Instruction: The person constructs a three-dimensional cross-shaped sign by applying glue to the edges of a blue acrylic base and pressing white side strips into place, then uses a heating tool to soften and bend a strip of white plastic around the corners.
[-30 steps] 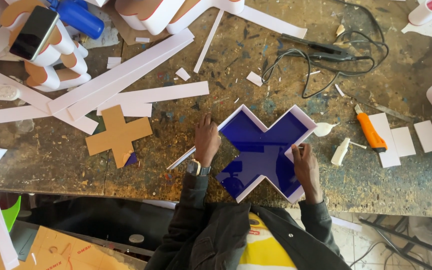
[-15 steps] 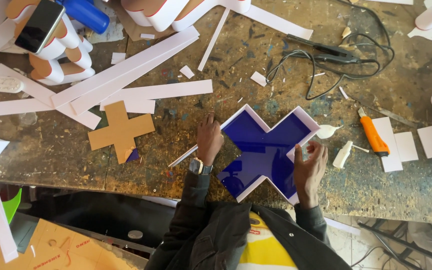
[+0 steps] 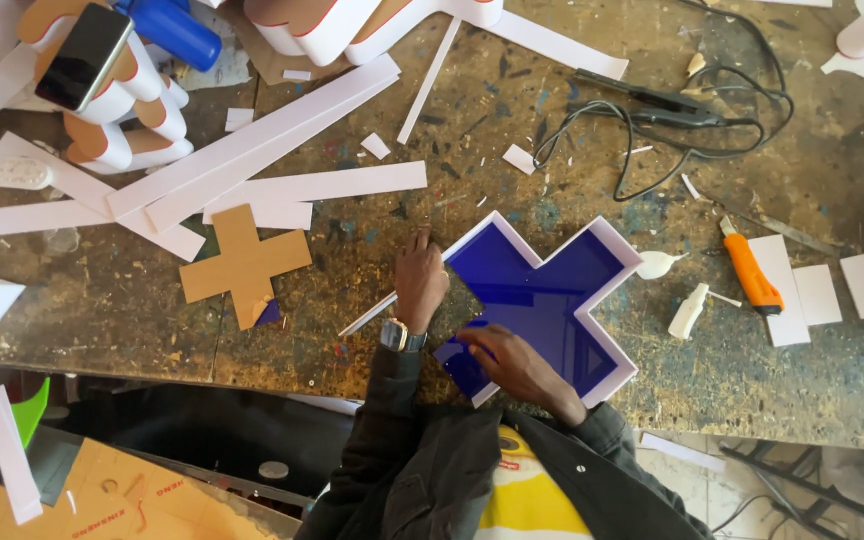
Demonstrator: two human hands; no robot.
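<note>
A blue cross-shaped box (image 3: pixel 552 290) with low white walls lies flat on the workbench. My left hand (image 3: pixel 420 283), with a watch on the wrist, presses on its left notch, where a thin white strip (image 3: pixel 367 318) runs out along the wall. My right hand (image 3: pixel 508 356) rests across the lower left arm of the cross, fingers curled at its white edge.
A cardboard cross (image 3: pixel 244 264) and long white strips (image 3: pixel 252 150) lie to the left. An orange utility knife (image 3: pixel 750 271), white offcuts (image 3: pixel 817 293), a small glue bottle (image 3: pixel 688 312) and a black corded tool (image 3: pixel 652 100) lie to the right. A phone (image 3: pixel 82 57) rests on white letter shapes.
My right hand has moved from the cross's lower right arm over to its lower left arm. My left hand stays at the left notch.
</note>
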